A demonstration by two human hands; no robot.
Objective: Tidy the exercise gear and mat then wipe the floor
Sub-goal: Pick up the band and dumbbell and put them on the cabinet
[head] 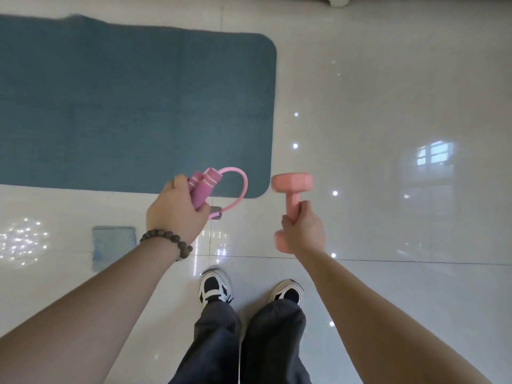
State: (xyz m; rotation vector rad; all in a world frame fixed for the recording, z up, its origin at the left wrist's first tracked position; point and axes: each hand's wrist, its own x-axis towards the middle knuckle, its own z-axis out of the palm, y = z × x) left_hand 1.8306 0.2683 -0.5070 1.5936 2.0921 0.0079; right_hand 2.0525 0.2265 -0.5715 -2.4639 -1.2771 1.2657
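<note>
My left hand (176,210) grips a pink resistance band (206,187) by its two foam handles; the pink tube loops out to the right. My right hand (302,230) holds a pink dumbbell (292,189) by its bar, one head pointing away from me, the other at my wrist. Both hands are raised above the floor. A teal exercise mat (133,106) lies unrolled flat on the white tiled floor ahead, its near right corner under the band. A small blue cloth (113,245) lies folded on the floor beside my left forearm.
Glossy white floor tiles (388,106) stretch to the right and reflect a window. My two feet in black-and-white shoes (213,286) stand just behind the hands. A pale object (336,0) shows at the top edge.
</note>
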